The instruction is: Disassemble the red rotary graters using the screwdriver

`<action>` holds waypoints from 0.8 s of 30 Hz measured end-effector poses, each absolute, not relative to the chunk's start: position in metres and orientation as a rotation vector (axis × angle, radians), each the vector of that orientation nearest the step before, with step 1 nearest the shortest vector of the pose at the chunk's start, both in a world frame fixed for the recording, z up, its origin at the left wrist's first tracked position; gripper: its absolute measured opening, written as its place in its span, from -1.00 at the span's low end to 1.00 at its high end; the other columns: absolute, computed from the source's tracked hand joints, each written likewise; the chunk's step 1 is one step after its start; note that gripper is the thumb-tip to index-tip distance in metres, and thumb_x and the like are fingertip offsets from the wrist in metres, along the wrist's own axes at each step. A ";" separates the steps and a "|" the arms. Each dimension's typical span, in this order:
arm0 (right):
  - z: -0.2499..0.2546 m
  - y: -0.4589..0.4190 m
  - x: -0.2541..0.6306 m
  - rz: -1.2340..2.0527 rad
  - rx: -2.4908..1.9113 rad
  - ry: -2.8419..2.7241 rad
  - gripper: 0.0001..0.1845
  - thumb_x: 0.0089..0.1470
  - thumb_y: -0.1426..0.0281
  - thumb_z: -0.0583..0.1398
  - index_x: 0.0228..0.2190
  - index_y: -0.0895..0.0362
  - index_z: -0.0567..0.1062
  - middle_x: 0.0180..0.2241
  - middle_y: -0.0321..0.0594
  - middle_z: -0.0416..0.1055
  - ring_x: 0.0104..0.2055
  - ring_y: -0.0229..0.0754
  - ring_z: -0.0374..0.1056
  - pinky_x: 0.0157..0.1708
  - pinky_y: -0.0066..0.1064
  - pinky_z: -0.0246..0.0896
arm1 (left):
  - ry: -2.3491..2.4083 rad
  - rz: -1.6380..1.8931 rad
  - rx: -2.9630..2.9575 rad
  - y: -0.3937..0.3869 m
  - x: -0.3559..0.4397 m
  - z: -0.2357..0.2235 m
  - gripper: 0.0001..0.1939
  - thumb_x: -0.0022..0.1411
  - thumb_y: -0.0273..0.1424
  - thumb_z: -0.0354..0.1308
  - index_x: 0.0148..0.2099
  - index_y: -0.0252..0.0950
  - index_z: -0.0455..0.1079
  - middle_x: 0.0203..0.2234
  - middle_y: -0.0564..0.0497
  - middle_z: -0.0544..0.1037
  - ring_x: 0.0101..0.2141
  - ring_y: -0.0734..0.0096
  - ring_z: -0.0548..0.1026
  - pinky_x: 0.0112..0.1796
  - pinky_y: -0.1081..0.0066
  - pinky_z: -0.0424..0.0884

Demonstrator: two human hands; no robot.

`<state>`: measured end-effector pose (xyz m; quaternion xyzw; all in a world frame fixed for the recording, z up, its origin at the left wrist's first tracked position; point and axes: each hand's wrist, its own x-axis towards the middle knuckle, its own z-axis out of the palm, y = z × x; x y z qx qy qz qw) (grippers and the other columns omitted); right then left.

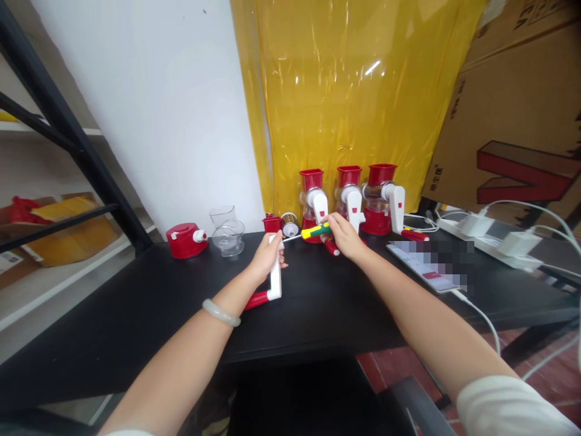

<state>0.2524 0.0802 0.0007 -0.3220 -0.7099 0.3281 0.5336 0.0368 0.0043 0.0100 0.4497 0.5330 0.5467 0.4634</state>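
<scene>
A smooth, angled white crank (275,278) with a red grip (257,300) is clasped in the left hand (264,257), the right hand (345,236) wrapped around a slim-shafted screwdriver (316,231).

Crank handle (275,275), in left hand (264,257) over table (318,321), as landmark. Right of it: screwdriver (318,231) in right hand (346,238); farther right, tablet (420,265), then power strip (490,244). Left of it: housing (229,239), then base (183,242). Behind it: hopper (272,224), grating drum (290,224). Behind and right of it: three graters (351,198), then hanging sheet (354,91).
</scene>
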 end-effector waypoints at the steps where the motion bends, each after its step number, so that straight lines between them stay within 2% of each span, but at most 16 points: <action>1: 0.001 0.080 0.253 0.740 -0.790 -1.715 -0.46 0.19 -0.15 0.02 -0.32 0.08 0.40 -0.52 -0.33 0.35 -0.48 -0.23 0.31 -0.41 -0.35 0.22 | 1.311 1.344 1.109 0.005 0.037 0.010 -0.73 0.38 -0.11 0.09 -0.13 -0.20 0.22 -0.57 0.19 0.30 -0.68 0.59 0.29 -0.59 0.50 0.43; 6: 0.002 0.081 0.252 0.726 -0.788 -1.712 -0.45 0.12 -0.17 0.10 -0.35 0.08 0.38 -0.58 -0.39 0.26 -0.55 -0.27 0.20 -0.48 -0.39 0.14 | 1.316 1.335 1.106 0.005 0.037 0.009 -0.74 0.38 -0.12 0.08 -0.12 -0.20 0.23 -0.57 0.18 0.30 -0.68 0.59 0.29 -0.59 0.48 0.44; 11: 0.000 0.084 0.249 0.828 -0.759 -1.609 -0.47 0.03 -0.15 0.19 -0.29 0.07 0.38 -0.52 -0.37 0.32 -0.55 -0.29 0.22 -0.52 -0.40 0.16 | 1.304 1.329 1.104 0.003 0.038 0.011 -0.74 0.38 -0.12 0.09 -0.12 -0.20 0.23 -0.56 0.18 0.31 -0.68 0.59 0.29 -0.59 0.49 0.43; 15: 0.001 0.082 0.248 0.844 -0.745 -1.606 -0.52 0.06 -0.10 0.18 -0.30 0.05 0.37 -0.52 -0.36 0.32 -0.55 -0.27 0.25 -0.52 -0.39 0.19 | 1.249 1.319 1.066 0.004 0.037 0.011 -0.72 0.35 -0.10 0.12 -0.14 -0.19 0.23 -0.58 0.19 0.31 -0.69 0.59 0.28 -0.59 0.50 0.42; 20: 0.001 0.083 0.252 0.712 -0.703 -1.663 -0.58 0.13 -0.05 0.15 -0.31 0.05 0.36 -0.49 -0.35 0.31 -0.50 -0.27 0.24 -0.44 -0.37 0.21 | 1.186 1.269 0.987 0.007 0.034 0.010 -0.65 0.29 -0.05 0.18 -0.16 -0.20 0.25 -0.61 0.18 0.31 -0.69 0.58 0.28 -0.59 0.51 0.40; 24: 0.001 0.083 0.256 0.640 -0.656 -1.692 -0.63 0.18 -0.01 0.13 -0.28 0.05 0.38 -0.34 -0.27 0.36 -0.40 -0.24 0.26 -0.36 -0.34 0.25 | 1.178 1.234 0.955 0.006 0.035 0.011 -0.65 0.28 -0.05 0.20 -0.16 -0.21 0.26 -0.62 0.18 0.31 -0.69 0.58 0.28 -0.60 0.52 0.38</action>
